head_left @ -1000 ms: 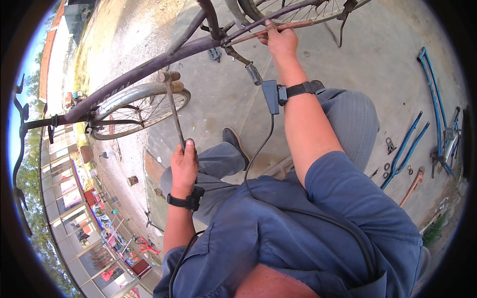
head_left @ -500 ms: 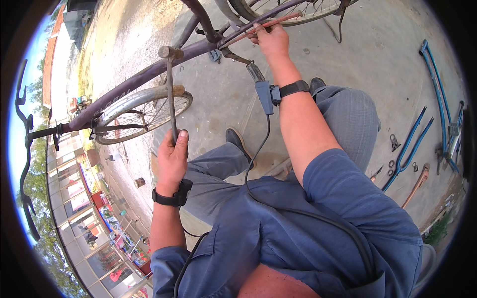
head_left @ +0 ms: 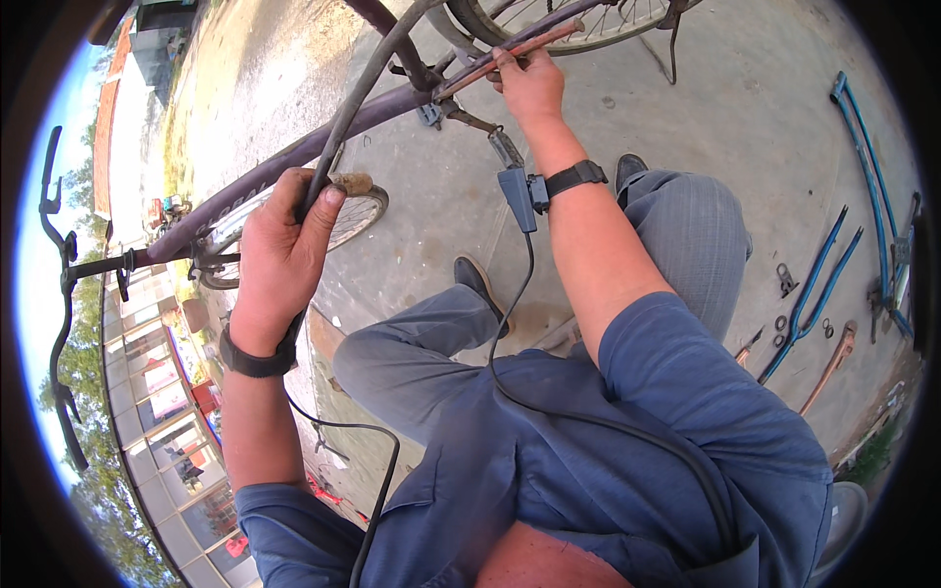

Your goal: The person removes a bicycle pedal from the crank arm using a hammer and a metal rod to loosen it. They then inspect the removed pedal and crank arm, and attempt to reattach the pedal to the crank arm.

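My left hand (head_left: 284, 250) is closed round the lower part of a long hammer handle (head_left: 355, 103). The handle rises past the bicycle frame, and the hammer's head lies outside the picture. My right hand (head_left: 529, 83) grips a reddish metal rod (head_left: 549, 39) with the fingertips. One end of this rod rests by the crank joint of a dark purple bicycle (head_left: 377, 110); exact contact there is hard to make out. The crank arm (head_left: 472, 120) and a pedal (head_left: 505, 149) hang below that joint. Both wrists wear black straps.
On the concrete at the right lie a blue bicycle fork (head_left: 809, 294), a blue frame (head_left: 863, 162), a rusty wrench (head_left: 833, 358) and several small rings. The bicycle's handlebar (head_left: 64, 245) stands at far left. A black cable (head_left: 520, 294) runs down from the right wrist.
My left hand has moved up and to the left, swinging the hammer upward so its head has left the picture. The right hand and the rod have hardly moved.
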{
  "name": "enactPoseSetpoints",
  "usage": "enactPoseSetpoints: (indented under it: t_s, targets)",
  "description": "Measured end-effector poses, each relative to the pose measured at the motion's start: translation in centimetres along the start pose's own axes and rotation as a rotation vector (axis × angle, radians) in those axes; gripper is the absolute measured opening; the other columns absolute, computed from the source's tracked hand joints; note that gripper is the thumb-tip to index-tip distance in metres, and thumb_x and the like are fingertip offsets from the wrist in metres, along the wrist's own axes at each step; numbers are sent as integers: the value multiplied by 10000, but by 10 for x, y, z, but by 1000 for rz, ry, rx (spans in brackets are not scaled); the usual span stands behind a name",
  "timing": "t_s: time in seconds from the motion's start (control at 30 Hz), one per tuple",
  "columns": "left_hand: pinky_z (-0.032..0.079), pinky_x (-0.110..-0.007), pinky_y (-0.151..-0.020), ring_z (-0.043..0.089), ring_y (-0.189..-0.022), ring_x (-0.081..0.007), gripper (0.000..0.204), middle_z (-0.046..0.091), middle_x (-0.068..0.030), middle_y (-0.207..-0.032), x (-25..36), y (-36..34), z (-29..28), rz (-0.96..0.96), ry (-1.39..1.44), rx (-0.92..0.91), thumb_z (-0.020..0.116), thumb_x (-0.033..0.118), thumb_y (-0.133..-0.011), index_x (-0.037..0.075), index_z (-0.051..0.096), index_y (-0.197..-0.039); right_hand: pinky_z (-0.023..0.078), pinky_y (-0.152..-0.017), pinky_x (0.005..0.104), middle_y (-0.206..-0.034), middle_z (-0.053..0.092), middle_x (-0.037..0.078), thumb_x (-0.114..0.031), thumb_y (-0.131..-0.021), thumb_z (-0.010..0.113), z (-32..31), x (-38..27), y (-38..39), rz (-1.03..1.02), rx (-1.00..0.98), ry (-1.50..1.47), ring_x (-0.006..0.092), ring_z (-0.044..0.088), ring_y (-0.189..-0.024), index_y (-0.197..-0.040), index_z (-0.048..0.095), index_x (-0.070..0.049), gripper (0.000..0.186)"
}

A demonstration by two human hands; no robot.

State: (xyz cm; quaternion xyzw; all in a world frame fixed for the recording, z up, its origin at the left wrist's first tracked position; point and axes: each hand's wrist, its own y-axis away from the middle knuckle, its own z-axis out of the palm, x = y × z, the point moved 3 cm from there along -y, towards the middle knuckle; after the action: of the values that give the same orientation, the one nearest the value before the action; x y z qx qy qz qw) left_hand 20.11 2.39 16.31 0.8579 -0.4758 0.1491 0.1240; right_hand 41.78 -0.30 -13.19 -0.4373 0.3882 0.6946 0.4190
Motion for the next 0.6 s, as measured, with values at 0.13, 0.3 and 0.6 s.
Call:
enactPoseSetpoints:
  t_s: [0.13,0.3,0.6]
  targets:
    - [462,-340,-591,576,-615,-274,208,631,-146,-747,21,-20,-12,149,-251,-39,677,212,-964,38,626,-1066,576,-640,292,-862,725,94,-181,-933,708,2,2,0,-41,22,41,183,726,-734,-1008,625,-5,209]
    - [498,-421,-629,659,-735,-344,270,664,-131,-850,62,-49,-12,465,-487,-62,675,158,-926,115,641,-1190,540,-733,364,-836,739,124,-250,-884,731,6,1,3,-92,64,30,271,705,-771,-985,670,-32,248]
    - [502,-417,-576,644,-675,-297,541,618,-73,-791,113,-97,2,894,-928,1,603,43,-859,267,608,-1351,560,-691,328,-819,747,90,-233,-902,733,5,-15,10,-106,58,208,196,726,-722,-1021,669,-27,247]
